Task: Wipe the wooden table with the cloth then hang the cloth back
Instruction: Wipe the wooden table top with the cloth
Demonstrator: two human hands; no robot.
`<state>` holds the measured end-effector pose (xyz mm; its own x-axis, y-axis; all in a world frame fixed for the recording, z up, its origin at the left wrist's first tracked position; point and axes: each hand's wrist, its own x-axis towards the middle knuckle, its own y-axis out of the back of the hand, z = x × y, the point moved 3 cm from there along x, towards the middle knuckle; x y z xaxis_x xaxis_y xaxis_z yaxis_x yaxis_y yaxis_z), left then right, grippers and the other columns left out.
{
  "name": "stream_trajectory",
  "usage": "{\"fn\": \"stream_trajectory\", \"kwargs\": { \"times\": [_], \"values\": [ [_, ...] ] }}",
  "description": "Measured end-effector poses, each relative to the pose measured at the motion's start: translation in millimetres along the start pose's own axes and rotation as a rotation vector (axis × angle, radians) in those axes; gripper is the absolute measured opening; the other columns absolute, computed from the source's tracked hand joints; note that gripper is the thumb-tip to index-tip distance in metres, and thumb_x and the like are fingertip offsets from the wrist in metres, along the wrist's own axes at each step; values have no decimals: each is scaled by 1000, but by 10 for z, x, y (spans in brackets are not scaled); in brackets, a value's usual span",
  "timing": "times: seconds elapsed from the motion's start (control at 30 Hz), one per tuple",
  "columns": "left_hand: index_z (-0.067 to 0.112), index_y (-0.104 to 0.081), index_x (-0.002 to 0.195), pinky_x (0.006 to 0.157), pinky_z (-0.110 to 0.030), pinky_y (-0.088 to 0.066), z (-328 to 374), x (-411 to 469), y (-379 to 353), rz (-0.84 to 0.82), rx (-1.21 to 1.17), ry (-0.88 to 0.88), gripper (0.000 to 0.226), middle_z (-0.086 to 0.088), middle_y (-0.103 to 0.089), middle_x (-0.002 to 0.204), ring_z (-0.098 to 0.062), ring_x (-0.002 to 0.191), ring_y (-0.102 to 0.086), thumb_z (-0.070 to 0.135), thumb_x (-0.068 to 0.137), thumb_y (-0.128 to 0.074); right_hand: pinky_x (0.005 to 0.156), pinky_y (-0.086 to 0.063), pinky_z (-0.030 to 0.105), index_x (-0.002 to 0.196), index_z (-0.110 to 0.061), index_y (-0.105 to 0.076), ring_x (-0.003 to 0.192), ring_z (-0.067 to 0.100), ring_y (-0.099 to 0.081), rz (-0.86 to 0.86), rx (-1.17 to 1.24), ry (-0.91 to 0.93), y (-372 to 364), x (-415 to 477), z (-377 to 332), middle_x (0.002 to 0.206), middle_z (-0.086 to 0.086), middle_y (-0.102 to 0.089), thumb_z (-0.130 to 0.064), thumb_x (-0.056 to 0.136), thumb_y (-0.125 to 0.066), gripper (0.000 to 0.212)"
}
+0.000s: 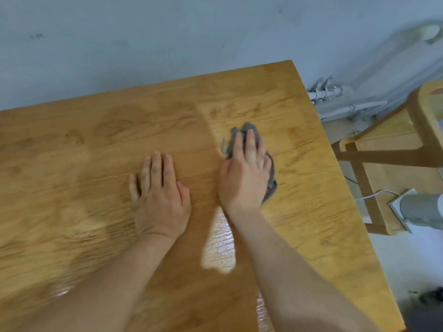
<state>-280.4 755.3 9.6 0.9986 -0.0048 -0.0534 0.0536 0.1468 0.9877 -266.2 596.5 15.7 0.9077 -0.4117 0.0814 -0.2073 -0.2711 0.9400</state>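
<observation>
The right hand (244,173) lies flat on the grey cloth (249,128), fingers straight, pressing it to the wooden counter (72,152). The cloth is bunched under the palm, toward the counter's far right, and shows past the fingertips. The left hand (160,190) rests flat just beside it, fingers straight, holding nothing. A wet streak (219,245) glistens between the forearms. A chair (383,154) stands to the right.

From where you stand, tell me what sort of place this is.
Likely a home, perhaps a dining corner: a wooden table by a painted wall, a wooden chair with a cane panel beside it, and pipes low along the wall.
</observation>
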Motion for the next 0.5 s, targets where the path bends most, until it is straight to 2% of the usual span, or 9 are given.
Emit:
{"fn": "stream_trajectory", "kwargs": {
  "times": [0.1, 0.17, 0.23, 0.33, 0.43, 0.5],
  "values": [
    [10, -34, 146, 113, -55, -19, -2, -39, 6, 23, -6, -11, 60, -11, -30, 155, -28, 143, -26, 32, 91, -29, 111, -32, 45, 138, -19, -52, 143, 25, -33, -193, 59, 517, -109, -387, -366, 150, 2, -44, -31, 91, -37, 52],
    [10, -35, 146, 113, -54, -19, 15, -29, 22, 38, 0, -8, 60, -11, -31, 154, -28, 142, -27, 32, 90, -30, 108, -38, 43, 133, -17, -58, 138, 25, -42, -178, 91, 633, -9, -168, -88, 145, 4, -51, -23, 88, -46, 47],
    [12, -34, 146, 114, -53, -17, 16, -6, 24, 31, 0, 5, 60, -10, -31, 155, -28, 142, -26, 32, 90, -30, 106, -38, 44, 133, -13, -57, 136, 29, -43, -110, 26, 522, 106, 195, 441, 145, 9, -50, -22, 86, -46, 50],
    [12, -32, 147, 115, -52, -16, 27, 1, 19, 16, 10, 11, 60, -9, -28, 156, -27, 143, -23, 32, 91, -29, 112, -31, 48, 142, -11, -46, 142, 33, -32, -34, -63, 138, 337, 672, 1170, 152, 10, -40, -27, 91, -34, 56],
    [12, -33, 147, 114, -53, -16, 28, -15, 20, 22, 8, 14, 60, -10, -29, 155, -27, 143, -23, 32, 90, -29, 114, -27, 51, 148, -9, -36, 146, 33, -23, 43, -97, -118, 296, 625, 978, 157, 11, -31, -25, 92, -32, 58],
    [11, -34, 146, 114, -53, -16, 27, -8, 17, 29, 3, 13, 60, -10, -30, 155, -27, 143, -24, 31, 90, -30, 114, -29, 50, 148, -12, -36, 146, 31, -24, 31, -85, -65, 170, 324, 509, 157, 10, -31, -24, 89, -33, 60]
  ]
}}
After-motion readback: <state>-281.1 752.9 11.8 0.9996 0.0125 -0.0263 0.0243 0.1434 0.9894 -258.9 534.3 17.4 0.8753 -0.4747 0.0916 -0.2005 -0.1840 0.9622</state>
